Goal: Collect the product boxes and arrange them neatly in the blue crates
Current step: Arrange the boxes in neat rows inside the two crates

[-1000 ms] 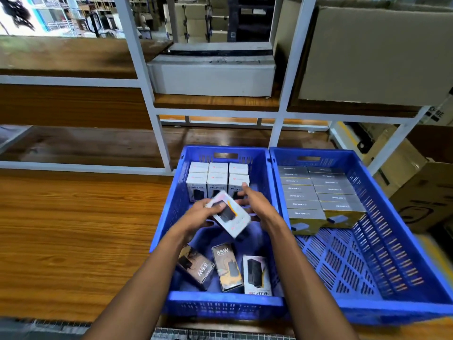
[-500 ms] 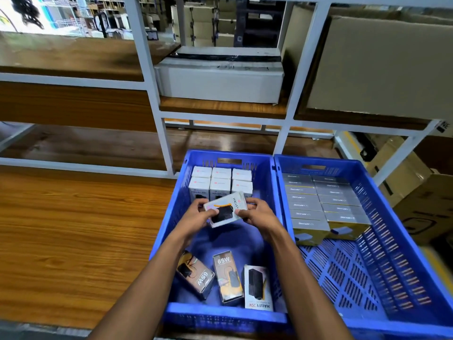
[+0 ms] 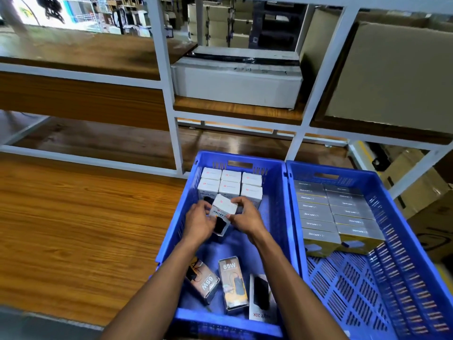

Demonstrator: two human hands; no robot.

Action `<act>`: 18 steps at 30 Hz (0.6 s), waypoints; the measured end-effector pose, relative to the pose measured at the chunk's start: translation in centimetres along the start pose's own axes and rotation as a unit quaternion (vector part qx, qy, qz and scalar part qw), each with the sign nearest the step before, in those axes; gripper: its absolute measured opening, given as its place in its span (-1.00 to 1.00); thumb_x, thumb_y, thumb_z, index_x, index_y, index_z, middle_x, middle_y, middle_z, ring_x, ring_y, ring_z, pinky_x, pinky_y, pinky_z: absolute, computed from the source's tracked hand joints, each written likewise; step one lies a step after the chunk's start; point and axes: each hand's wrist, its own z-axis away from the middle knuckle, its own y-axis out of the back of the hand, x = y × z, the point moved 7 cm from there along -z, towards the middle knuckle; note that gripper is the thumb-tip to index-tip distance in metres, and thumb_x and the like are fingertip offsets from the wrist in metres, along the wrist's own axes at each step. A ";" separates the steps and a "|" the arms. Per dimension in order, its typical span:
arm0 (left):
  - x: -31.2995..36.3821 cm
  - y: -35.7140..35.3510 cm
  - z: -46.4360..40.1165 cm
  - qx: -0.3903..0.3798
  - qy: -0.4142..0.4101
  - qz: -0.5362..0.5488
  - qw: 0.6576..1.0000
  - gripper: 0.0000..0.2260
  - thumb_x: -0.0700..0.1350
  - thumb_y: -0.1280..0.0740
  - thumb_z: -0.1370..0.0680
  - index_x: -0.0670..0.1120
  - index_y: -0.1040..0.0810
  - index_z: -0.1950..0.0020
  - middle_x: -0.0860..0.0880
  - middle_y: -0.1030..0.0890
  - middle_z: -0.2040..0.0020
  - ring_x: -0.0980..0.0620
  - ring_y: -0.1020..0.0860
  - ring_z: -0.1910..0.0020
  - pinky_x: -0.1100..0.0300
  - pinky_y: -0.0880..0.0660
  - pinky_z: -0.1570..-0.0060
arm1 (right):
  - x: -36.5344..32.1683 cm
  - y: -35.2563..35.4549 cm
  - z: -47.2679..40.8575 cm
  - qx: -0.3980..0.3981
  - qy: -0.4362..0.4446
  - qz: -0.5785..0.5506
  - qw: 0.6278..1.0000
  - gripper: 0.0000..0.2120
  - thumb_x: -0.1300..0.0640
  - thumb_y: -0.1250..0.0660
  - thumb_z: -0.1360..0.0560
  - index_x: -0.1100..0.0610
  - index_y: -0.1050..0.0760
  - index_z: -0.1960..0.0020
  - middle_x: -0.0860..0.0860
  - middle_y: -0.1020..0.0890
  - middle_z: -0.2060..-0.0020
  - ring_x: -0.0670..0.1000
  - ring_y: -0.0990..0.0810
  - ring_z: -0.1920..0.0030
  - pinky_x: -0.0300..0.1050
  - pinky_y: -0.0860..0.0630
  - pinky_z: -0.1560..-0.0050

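Inside the slotted plastic left blue crate (image 3: 277,192), both the left hand (image 3: 199,223) and right hand (image 3: 246,217) grip a smooth white cardboard power bank box (image 3: 224,212) between them, tilted, just before the upright white box rows (image 3: 230,185).

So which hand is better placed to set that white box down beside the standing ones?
Probably the left hand. It grips the white box on its lower left side, nearest the gap in front of the standing white boxes. The right hand pinches its top right corner, more as a guide.
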 end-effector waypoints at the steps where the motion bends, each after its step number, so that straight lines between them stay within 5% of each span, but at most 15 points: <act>1: -0.2 0.2 -0.1 0.011 0.012 0.000 1.000 -0.76 -0.17 -0.49 -0.51 -0.07 -0.55 -0.14 -0.06 -0.60 -0.07 -0.01 -0.60 0.02 0.19 -0.47 0.04 | -0.3 -0.5 -0.4 0.007 0.013 0.008 1.000 -0.55 0.33 -0.52 -0.35 -0.08 -0.53 -0.10 0.01 -0.65 -0.14 0.06 -0.64 -0.09 0.12 -0.62 -0.16; 8: -1.6 -1.0 -0.2 -0.019 0.068 -0.057 0.996 -0.51 -0.03 -0.51 -0.50 -0.18 -0.46 -0.33 -0.22 -0.57 -0.28 -0.25 -0.55 -0.29 -0.07 -0.52 -0.26 | -0.8 -3.8 -1.7 -0.009 0.071 0.080 0.994 -0.50 0.36 -0.46 -0.42 0.03 -0.58 -0.30 0.06 -0.60 -0.25 0.04 -0.59 -0.25 -0.05 -0.49 -0.38; 13: -1.6 -0.8 0.1 -0.026 0.099 -0.053 0.993 -0.46 -0.03 -0.44 -0.55 -0.20 -0.36 -0.45 -0.25 -0.60 -0.32 -0.28 -0.58 -0.30 -0.04 -0.56 -0.23 | 0.3 -5.1 -1.3 -0.063 0.047 -0.027 0.997 -0.53 0.44 -0.31 -0.55 0.02 -0.51 -0.34 0.04 -0.58 -0.17 -0.11 -0.61 -0.10 -0.15 -0.60 -0.21; 18: -2.0 -1.2 0.4 -0.074 0.151 -0.062 0.984 -0.57 -0.04 -0.41 -0.61 -0.19 -0.50 -0.43 -0.24 -0.62 -0.34 -0.25 -0.59 -0.32 0.05 -0.52 -0.21 | 2.6 -5.9 -1.7 -0.061 -0.043 -0.090 0.993 -0.67 0.24 -0.37 -0.61 0.03 -0.39 -0.31 0.12 -0.59 -0.13 0.06 -0.61 -0.09 0.17 -0.61 -0.16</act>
